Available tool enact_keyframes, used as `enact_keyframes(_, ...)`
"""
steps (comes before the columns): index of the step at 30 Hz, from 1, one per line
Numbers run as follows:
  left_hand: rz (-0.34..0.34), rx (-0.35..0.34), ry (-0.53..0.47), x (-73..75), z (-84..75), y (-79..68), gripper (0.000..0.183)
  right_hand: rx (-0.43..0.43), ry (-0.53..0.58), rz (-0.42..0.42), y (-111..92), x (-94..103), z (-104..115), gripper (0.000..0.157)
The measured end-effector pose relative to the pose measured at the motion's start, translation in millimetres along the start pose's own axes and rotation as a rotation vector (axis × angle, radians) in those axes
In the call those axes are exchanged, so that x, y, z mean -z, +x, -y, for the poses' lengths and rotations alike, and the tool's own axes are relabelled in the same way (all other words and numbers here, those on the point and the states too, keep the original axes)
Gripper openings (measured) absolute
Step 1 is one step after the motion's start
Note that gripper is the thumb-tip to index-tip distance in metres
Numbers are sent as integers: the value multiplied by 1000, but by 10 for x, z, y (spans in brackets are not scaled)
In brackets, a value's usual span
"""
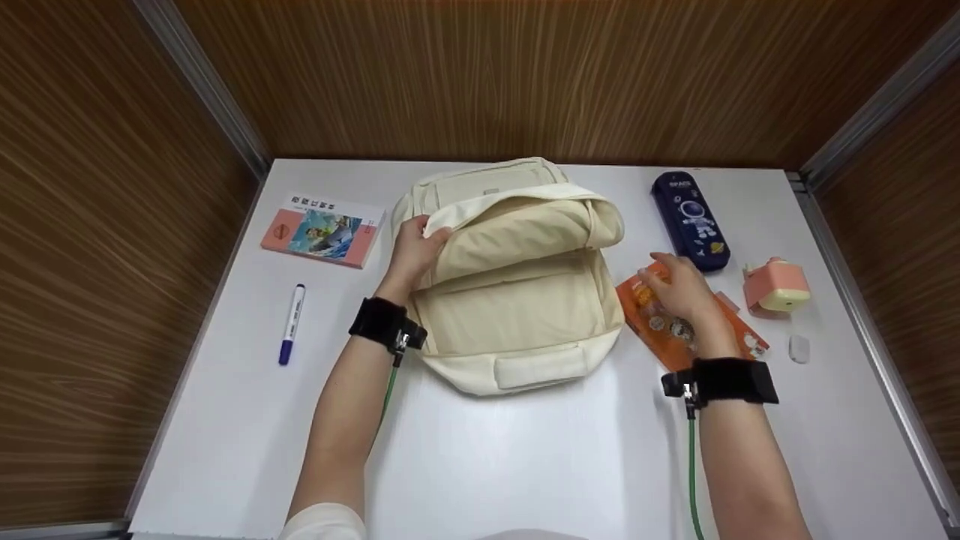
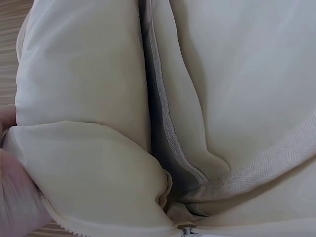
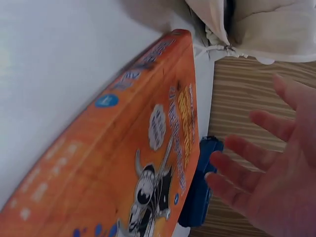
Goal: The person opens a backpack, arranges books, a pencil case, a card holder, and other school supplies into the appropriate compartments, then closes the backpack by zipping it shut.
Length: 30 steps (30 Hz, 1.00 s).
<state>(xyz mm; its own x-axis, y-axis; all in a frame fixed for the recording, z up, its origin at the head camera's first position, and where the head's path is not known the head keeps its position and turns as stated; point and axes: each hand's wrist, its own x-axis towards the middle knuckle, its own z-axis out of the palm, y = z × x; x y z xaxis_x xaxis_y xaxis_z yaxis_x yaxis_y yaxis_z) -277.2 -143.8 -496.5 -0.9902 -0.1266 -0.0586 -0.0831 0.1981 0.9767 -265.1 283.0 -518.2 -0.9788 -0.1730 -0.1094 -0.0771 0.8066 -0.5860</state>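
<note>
Backpack (image 1: 517, 307): one, cream, lying mid-table with its mouth gaping toward six o'clock and its flap raised toward twelve.
Left hand (image 1: 414, 251): at the backpack's edge between nine and ten o'clock, thumb and fingers pinching the flap.
Right hand (image 1: 679, 289): over the orange book, fingers spread and grasping nothing; the right wrist view shows them apart from the cover.
Books: two. The orange book (image 1: 656, 345) lies just beside the backpack, between three and four o'clock; the pink-and-white book (image 1: 326, 232) lies between nine and ten.
Marker (image 1: 293, 322): one, white with purple ends, near nine o'clock.
Pencil case (image 1: 686, 217): one, navy with an astronaut, at two o'clock.
Sharpener (image 1: 777, 286): one, pink and yellow, at three o'clock.
Small pieces: two; a whitish block (image 1: 799, 349) between three and four o'clock, and a pink piece (image 1: 726, 301) by the orange book, too small to name.
Wristbands: two, black (image 1: 739, 380), each trailing a green cable (image 1: 693, 480).
Table (image 1: 487, 450): one smooth white top, glossy toward six o'clock.
Walls: three brown wood-grain panels, at nine (image 1: 97, 225), twelve (image 1: 487, 82) and three (image 1: 907, 187), with grey metal strips (image 1: 217, 90) at the corners.
</note>
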Motion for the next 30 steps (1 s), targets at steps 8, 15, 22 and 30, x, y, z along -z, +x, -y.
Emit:
enact_keyframes(8,-55,11,2,28,-24,21,27,-135,-62,243,-310,17,-189,78)
enact_keyframes(15,-71,19,-10,44,-8,35,26,-211,-124,264,-331,-114,-296,80)
enact_keyframes(22,-83,12,-39,39,-62,53,27,-251,-176,177,-264,-280,-178,75)
enact_keyframes(30,-81,1,-35,49,-75,60,26,-196,-119,112,-288,-264,-172,76)
